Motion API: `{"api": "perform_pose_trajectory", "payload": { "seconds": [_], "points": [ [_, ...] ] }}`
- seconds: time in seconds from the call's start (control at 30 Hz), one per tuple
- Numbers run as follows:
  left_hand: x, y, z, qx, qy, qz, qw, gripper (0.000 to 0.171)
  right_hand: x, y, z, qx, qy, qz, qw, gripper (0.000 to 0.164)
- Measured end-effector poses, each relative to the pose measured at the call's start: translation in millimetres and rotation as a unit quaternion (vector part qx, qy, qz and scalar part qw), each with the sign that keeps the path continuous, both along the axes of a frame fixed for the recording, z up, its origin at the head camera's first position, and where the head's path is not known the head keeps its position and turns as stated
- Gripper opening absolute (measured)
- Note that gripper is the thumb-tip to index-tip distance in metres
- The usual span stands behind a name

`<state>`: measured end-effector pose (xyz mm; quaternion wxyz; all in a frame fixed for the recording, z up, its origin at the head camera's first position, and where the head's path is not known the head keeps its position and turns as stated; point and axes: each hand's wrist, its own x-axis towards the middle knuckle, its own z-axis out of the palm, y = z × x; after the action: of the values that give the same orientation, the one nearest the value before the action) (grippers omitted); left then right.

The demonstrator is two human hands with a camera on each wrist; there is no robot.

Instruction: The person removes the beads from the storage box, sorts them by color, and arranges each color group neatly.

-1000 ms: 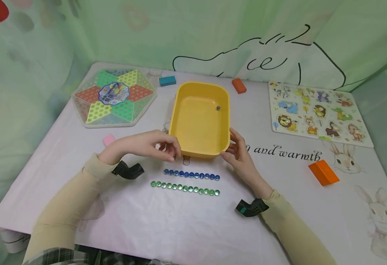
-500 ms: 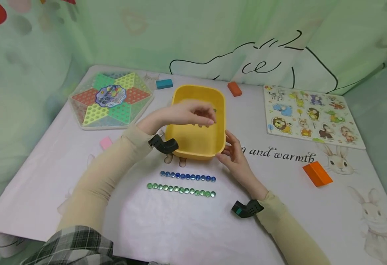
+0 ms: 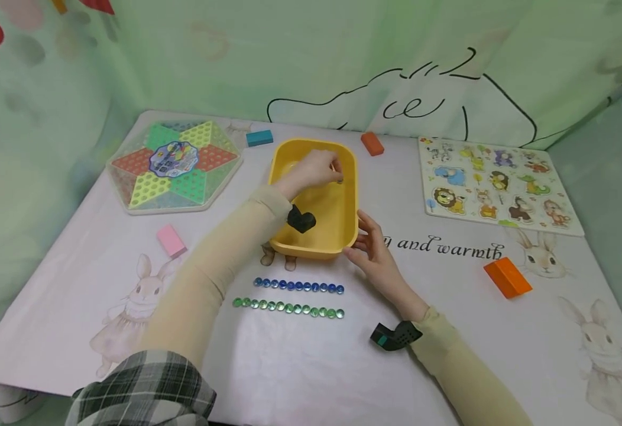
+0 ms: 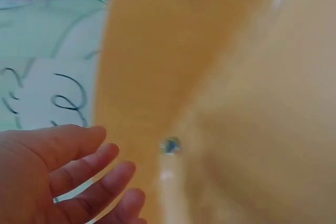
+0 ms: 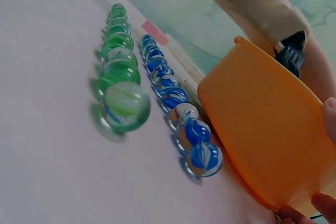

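A yellow plastic tub (image 3: pixel 311 241) lies in front of me. My left hand (image 3: pixel 318 167) reaches down into its far right part, fingers slightly bent and parted. Close by those fingertips is one glass marble (image 4: pixel 170 145) with blue in it, at the foot of the tub wall in the left wrist view. My right hand (image 3: pixel 379 257) holds the tub by its near right corner, thumb on the front side and fingers along the right wall. Nearer me, a row of blue marbles (image 3: pixel 298 286) lies in line, and a row of green marbles (image 3: pixel 288 307) runs below it.
A hexagonal Chinese checkers board (image 3: pixel 175 165) lies at the far left, an animal puzzle board (image 3: pixel 497 183) at the far right. Around the tub are a blue block (image 3: pixel 259 138), a red-orange block (image 3: pixel 372 144), a pink block (image 3: pixel 171 241) and an orange block (image 3: pixel 508 278).
My left hand has gone from the tub's near left side up over its rim and down inside, toward the marble there. The right hand keeps its hold on the corner.
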<state>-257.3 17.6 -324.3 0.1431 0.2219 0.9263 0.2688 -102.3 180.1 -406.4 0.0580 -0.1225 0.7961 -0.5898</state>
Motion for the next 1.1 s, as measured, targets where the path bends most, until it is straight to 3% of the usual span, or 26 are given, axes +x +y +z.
{"api": "perform_pose_trajectory", "payload": {
  "seconds": [0.2,0.5,0.87,1.1],
  "points": [
    [-7.8,8,-10.1,-0.115,0.014,-0.015,0.9931,0.028,1.0,-1,-1.8,-0.003,0.01,0.011,1.0,0.073],
    [-13.9,18,-19.3,-0.177,0.023,-0.026,0.9837,0.029,-0.5,0,-2.4,0.004,0.018,0.012,1.0,0.074],
    [-8.3,26,-24.5,-0.172,0.047,-0.036,0.9834,0.013,-0.6,2,-3.2,-0.002,0.021,0.011,1.0,0.073],
    [-1.7,19,-5.1,-0.132,0.032,-0.06,0.9889,0.014,-0.2,3,-1.6,-0.005,0.02,0.012,1.0,0.074]
  ]
}}
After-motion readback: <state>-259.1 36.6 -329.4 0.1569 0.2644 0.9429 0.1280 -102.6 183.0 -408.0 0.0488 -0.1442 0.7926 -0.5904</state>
